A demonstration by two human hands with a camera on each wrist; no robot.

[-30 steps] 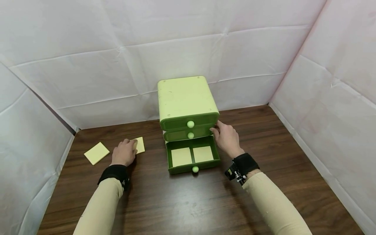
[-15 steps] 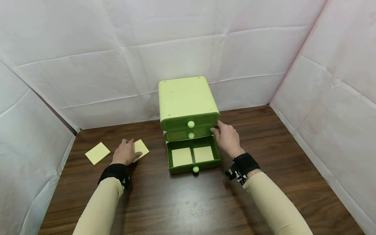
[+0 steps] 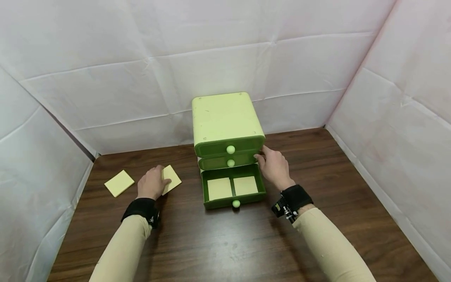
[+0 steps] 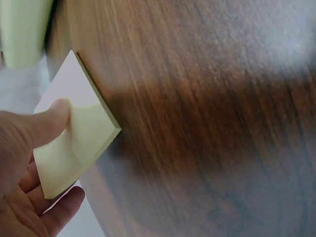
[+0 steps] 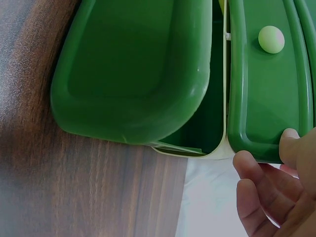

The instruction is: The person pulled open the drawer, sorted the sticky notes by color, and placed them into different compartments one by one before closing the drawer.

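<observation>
Pinching a pale yellow sticky-note pad [image 3: 171, 179] between thumb and fingers, the left hand [image 3: 152, 183] holds it at the wooden table [image 3: 225, 243] surface, left of the green drawer unit [image 3: 228, 133]; the left wrist view shows the thumb [image 4: 47, 123] pressed on the pad's top face and the fingers curled beneath it, the pad tilted against the wood.

The right hand [image 3: 276, 168] rests against the unit's right side at the level of the middle drawer [image 3: 227, 161], fingertips [image 5: 291, 143] touching the drawer's edge, fingers loosely bent and gripping nothing.

The bottom drawer [image 3: 232, 187] stands pulled out, divided into two compartments, each holding a yellow pad. The top drawer [image 3: 229, 147] and middle drawer are closed, each with a pale round knob.

A second loose pad [image 3: 119, 183] lies flat on the table, farther left, apart from the held one.

White sheeting [image 3: 105, 78] encloses the table on three sides.
</observation>
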